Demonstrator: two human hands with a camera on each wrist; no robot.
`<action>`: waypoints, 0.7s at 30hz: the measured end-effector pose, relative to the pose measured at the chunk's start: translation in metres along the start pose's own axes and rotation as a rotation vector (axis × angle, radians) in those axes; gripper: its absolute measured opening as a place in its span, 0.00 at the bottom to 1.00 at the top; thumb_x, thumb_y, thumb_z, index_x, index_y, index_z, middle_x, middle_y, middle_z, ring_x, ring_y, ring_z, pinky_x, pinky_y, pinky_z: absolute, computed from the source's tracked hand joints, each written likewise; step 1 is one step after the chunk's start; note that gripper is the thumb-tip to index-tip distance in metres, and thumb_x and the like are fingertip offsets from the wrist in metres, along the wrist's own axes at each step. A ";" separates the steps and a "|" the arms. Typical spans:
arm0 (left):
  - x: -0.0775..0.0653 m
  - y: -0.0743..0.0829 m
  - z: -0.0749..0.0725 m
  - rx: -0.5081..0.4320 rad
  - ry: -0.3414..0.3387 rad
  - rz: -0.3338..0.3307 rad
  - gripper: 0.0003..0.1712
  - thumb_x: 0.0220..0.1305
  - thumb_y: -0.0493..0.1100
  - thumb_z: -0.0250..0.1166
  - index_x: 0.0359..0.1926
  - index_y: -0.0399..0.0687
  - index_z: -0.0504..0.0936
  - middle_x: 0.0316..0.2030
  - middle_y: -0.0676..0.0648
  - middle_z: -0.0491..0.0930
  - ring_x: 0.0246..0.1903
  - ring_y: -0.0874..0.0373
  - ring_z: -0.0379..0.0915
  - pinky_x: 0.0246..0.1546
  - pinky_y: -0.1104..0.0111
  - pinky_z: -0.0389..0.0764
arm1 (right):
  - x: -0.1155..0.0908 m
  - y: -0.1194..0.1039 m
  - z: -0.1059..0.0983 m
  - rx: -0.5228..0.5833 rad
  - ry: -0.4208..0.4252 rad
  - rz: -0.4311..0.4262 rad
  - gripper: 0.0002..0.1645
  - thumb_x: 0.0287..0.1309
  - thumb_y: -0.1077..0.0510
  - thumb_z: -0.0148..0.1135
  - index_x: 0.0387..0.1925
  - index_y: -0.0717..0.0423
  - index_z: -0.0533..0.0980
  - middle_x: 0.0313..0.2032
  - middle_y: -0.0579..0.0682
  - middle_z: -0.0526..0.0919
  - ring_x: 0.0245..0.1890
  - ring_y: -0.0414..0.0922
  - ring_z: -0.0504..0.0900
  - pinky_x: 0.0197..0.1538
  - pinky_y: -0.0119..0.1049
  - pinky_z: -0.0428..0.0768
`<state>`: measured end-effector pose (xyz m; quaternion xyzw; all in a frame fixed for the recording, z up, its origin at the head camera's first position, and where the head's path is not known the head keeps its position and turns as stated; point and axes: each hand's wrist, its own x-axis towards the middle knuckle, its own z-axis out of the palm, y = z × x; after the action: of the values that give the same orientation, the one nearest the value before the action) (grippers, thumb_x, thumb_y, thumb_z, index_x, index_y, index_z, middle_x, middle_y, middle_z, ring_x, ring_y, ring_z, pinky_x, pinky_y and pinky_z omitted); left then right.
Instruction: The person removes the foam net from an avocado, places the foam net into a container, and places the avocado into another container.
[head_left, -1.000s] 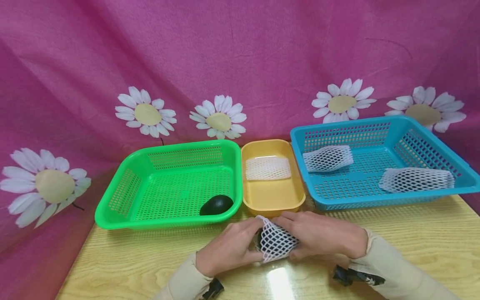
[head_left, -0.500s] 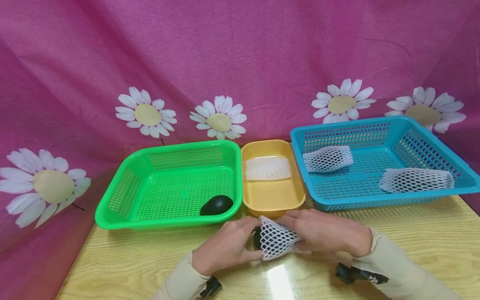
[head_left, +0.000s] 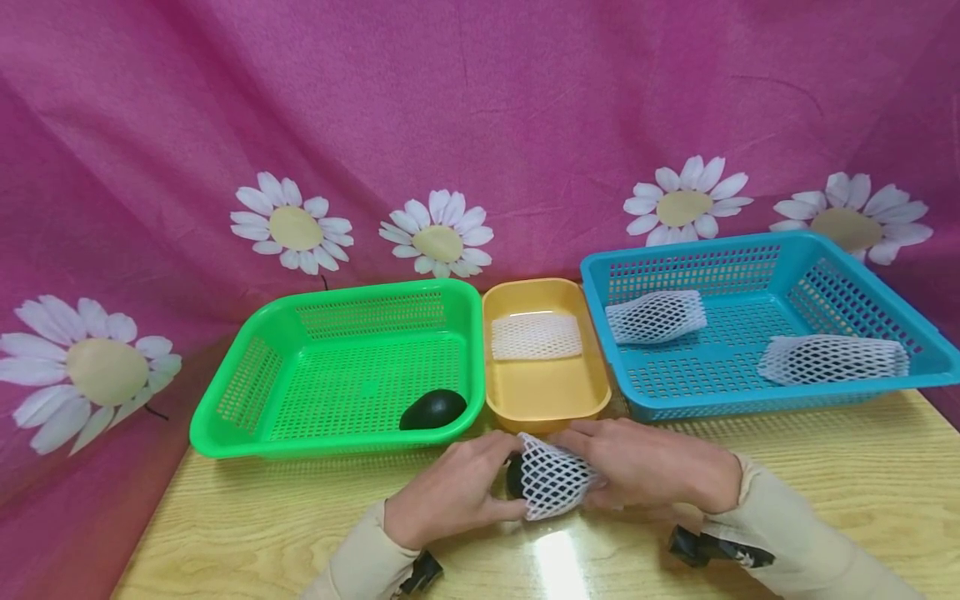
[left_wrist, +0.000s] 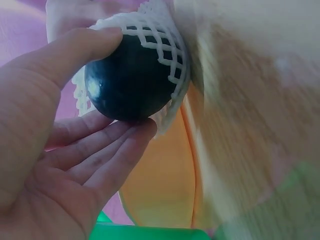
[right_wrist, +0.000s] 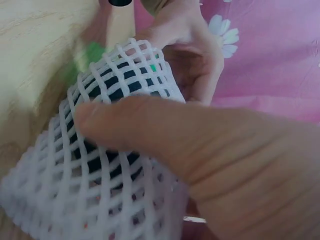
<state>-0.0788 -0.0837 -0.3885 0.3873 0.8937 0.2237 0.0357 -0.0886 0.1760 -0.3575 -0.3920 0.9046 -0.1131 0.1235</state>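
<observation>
A dark rounded object [left_wrist: 130,80] shows more of its bare end beside a person's left hand [head_left: 450,492] than it did 1 second earlier, while the right hand [head_left: 652,462] has shifted slightly outward. The baskets and tray beyond the hands have not moved. The object sits between the 2 hands, partly inside a white net sleeve [head_left: 558,479]; whether it touches the wood-grained tabletop [head_left: 300,533] is unclear. The left hand pinches the object's smooth, glossy end, thumb on 1 side and fingers on the other; the right hand grips the sleeve, thumb pressed across its soft-looking diamond mesh. Beyond the left hand, a green perforated plastic basket [head_left: 352,379] holds a dark egg-shaped piece [head_left: 433,410]. Just beyond both hands, a smooth yellow tray [head_left: 547,396] holds a flat white net [head_left: 536,337]. Beyond the right hand, a blue perforated basket [head_left: 738,321] holds 2 netted bundles [head_left: 656,317].
</observation>
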 end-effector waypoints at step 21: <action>0.002 0.002 0.004 0.054 0.014 0.028 0.34 0.60 0.55 0.75 0.62 0.45 0.77 0.54 0.49 0.83 0.49 0.63 0.80 0.54 0.70 0.84 | 0.007 -0.005 0.016 0.049 0.035 -0.010 0.59 0.53 0.33 0.74 0.80 0.44 0.58 0.64 0.39 0.76 0.59 0.39 0.79 0.62 0.44 0.82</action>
<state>-0.0778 -0.0798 -0.3908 0.3988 0.8942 0.2026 0.0156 -0.0849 0.1662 -0.3719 -0.3913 0.9016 -0.1428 0.1167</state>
